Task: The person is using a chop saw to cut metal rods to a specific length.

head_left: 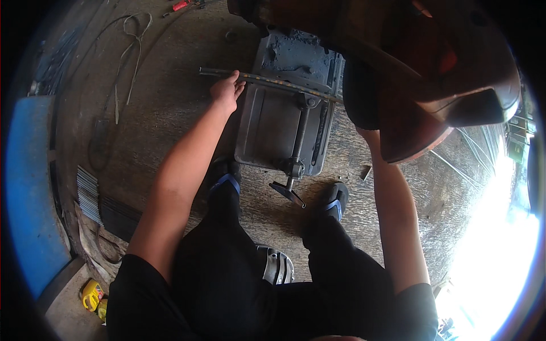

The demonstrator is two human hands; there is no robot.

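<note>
Reddish-brown curved housing (432, 74), smooth and worn, nearest the lens at upper right; hides much of what lies behind it.

Item 1: steel rod (267, 82), qty 1. Thin, round, dark w/ rust-yellow patches. Long axis runs from left, near the hand, slightly down to the right, across the top of the vise base; right end passes out of sight behind a black round part (359, 96).

Item 2: vise base (267, 125), qty 1. Flat grey-blue metal plate, roughly rectangular, dusty and pitted, lying on the concrete floor (170, 96). Threaded screw (300, 142), qty 1, runs lengthways down the plate to a crank handle (287, 193) at the near edge.

Hands: left hand (226, 91) stretched fwd, fingers curled over the rod's left part, thumb side toward the plate; grip looks loose, pressing rather than clenched. Right forearm reaches up behind the housing; right hand hidden, so open or closed can't be told.

Legs: black trousers, 2 dark shoes w/ blue straps (224, 179), one each side of the crank handle.

Surrounds: floor rough, grey, scored. Loose wire (128, 51) in loops at upper left. Blue panel (31, 187) at far left. Stack of thin metal strips (88, 196) beside it, no. not countable. Yellow container (92, 294), qty 1, lower left. Several thin rods (455, 165) lie on the floor at right, count unclear in the glare.
</note>
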